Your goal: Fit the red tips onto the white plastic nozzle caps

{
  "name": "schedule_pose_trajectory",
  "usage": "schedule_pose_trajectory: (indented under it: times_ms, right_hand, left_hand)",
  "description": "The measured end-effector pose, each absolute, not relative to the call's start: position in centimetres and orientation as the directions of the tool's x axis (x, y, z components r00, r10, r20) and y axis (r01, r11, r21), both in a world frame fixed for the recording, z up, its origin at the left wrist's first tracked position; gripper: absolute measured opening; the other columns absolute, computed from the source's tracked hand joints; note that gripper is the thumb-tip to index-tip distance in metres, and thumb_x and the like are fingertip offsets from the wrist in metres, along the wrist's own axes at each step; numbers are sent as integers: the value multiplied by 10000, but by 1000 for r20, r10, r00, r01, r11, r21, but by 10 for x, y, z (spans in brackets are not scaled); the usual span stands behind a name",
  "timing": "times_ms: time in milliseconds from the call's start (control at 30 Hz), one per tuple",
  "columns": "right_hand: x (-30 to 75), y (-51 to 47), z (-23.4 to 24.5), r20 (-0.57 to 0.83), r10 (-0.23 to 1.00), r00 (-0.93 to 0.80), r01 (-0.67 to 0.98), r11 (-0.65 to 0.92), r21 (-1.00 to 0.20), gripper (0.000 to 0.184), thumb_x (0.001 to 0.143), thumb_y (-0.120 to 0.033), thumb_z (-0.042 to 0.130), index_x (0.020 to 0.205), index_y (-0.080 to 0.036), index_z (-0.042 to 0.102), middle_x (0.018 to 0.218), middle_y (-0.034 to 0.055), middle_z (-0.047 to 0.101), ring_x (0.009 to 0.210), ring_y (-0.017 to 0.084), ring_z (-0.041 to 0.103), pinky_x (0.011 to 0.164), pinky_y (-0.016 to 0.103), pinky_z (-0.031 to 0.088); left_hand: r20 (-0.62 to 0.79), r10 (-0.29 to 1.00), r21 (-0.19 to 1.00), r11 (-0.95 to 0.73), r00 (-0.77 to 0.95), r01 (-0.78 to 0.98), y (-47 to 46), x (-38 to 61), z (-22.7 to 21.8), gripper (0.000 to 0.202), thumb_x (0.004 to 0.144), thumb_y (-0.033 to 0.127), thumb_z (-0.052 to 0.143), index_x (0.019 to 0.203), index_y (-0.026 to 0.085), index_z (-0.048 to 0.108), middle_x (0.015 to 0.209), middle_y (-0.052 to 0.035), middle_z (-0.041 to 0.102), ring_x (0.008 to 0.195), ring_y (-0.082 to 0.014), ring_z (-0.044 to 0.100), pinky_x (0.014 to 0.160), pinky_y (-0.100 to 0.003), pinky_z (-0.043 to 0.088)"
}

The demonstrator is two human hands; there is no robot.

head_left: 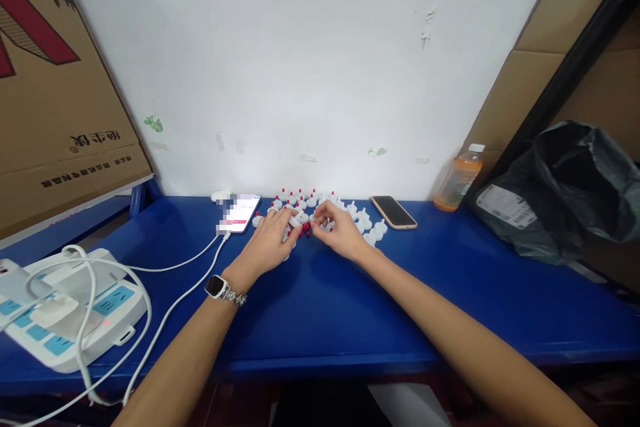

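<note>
At the back of the blue table, my left hand (270, 240) has its thumb and fingers closed around a white nozzle cap (299, 219). My right hand (339, 230) is just to the right of it, fingertips pinched together; whatever sits between them is too small to make out. Below and between the hands lies a small pile of red tips (306, 231). Behind them stand several white caps with red tips (301, 203). To the right of my right hand are several white caps with bare spouts (364, 219), partly hidden by it.
A lit phone (243, 212) on a cable lies left, a dark phone (394, 211) right. An orange drink bottle (459, 177) and black plastic bag (545, 193) stand further right. A white power strip (100, 320) with looping cables occupies the left front, near a large cardboard box (60, 93).
</note>
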State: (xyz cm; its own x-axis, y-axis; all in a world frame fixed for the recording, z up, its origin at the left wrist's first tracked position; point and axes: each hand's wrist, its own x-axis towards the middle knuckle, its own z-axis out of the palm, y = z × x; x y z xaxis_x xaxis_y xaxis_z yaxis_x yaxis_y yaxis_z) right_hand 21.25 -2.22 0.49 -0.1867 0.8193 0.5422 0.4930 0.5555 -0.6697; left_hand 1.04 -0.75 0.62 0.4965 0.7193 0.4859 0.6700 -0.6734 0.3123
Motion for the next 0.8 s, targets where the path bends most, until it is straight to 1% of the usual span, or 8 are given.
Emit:
schedule_pose_trajectory:
  times_ms: [67,133,200,300,367,467,667,800]
  right_hand:
    - [210,-22,5,499,864,-70,308,495,-813,181,851,-360,602,946,-207,588,697,-17,660,654,144,582,683,281,441]
    - [208,-22,5,427,904,-1,145,423,-895,276,833,-461,636,891,-192,621,691,7,682,603,139,584,610,271,444]
    - [207,-21,5,361,931,51,8,362,-932,350,776,-521,698,835,-183,632,695,20,696,556,126,573,547,256,429]
    - [203,-21,6,325,936,136,-113,341,-933,390,705,-543,763,782,-189,621,628,-16,649,506,101,527,493,233,399]
    - [200,-22,6,333,929,163,-142,356,-923,393,682,-541,783,729,-197,597,592,-40,598,493,90,487,483,227,390]
    - [196,-25,5,359,924,133,-143,376,-915,388,690,-526,785,691,-202,570,598,-42,572,515,91,475,509,230,395]
    - [191,-31,3,420,896,145,-43,430,-902,397,742,-547,737,663,-211,540,599,-25,572,545,114,499,561,258,419]
    - [185,-35,2,449,878,168,-24,459,-888,405,770,-562,708,666,-215,526,573,-33,540,516,111,469,528,256,406]
  left_hand:
    - [494,709,324,-687,503,651,-10,12,8,360,993,422,393,1231,189,529,1195,-117,625,1114,-286,529,973,-489,443]
    - [504,692,329,-707,517,626,-13,14,9,361,995,417,392,1234,185,531,1191,-116,627,1111,-278,535,982,-480,449]
    - [509,675,323,-725,534,608,-17,17,10,356,997,406,391,1240,187,531,1185,-111,633,1104,-272,544,982,-475,455]
    - [512,653,312,-747,558,588,-21,21,11,340,999,398,394,1236,202,539,1180,-103,637,1093,-271,556,969,-472,468]
    - [512,639,306,-760,574,573,-22,23,12,327,1003,396,392,1224,212,547,1177,-102,631,1090,-271,557,968,-470,471]
    - [507,615,300,-783,604,545,-24,25,12,328,1017,391,370,1240,211,529,1159,-106,613,1081,-264,550,968,-461,469]
    - [498,607,296,-790,620,536,-30,27,12,321,1034,365,329,1255,194,487,1088,-108,578,1025,-253,535,911,-443,483]
    - [495,622,286,-776,606,562,-34,30,14,332,1036,368,309,1245,169,474,1059,-120,555,1002,-258,542,876,-441,503]
